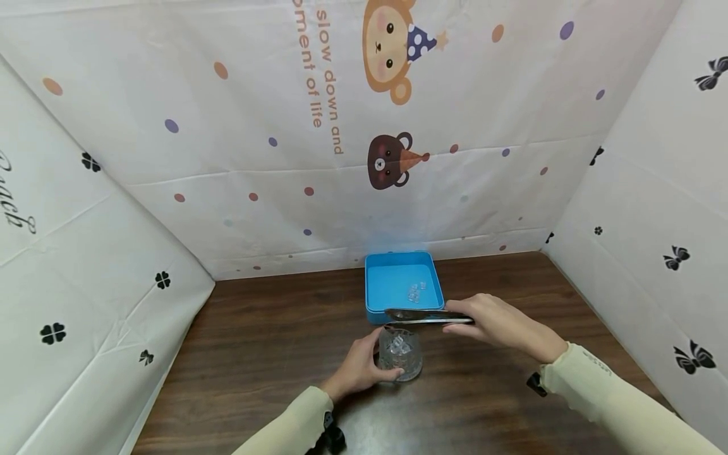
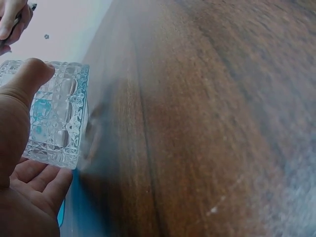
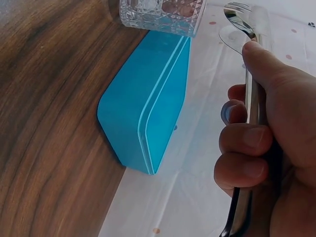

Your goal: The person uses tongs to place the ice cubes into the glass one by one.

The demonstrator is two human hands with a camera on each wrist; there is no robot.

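My left hand (image 1: 359,365) holds a clear cut-glass tumbler (image 1: 411,361) upright on the table, thumb on the near side and fingers around the far side. Clear cubes (image 1: 400,344) like ice lie inside it. In my right hand (image 1: 493,321) is a pair of metal tongs (image 1: 429,317), gripped along the handles. One tip looks like a spoon and the other like a fork in the right wrist view. These tips hover over the tumbler's rim; whether a cube sits between them I cannot tell. Several more clear cubes (image 1: 414,292) lie in a blue tray (image 1: 387,278).
Behind the tumbler the blue tray stands near the back edge of the dark wooden table (image 1: 273,341). White printed cloth walls (image 1: 318,215) enclose the table at the back and both sides.
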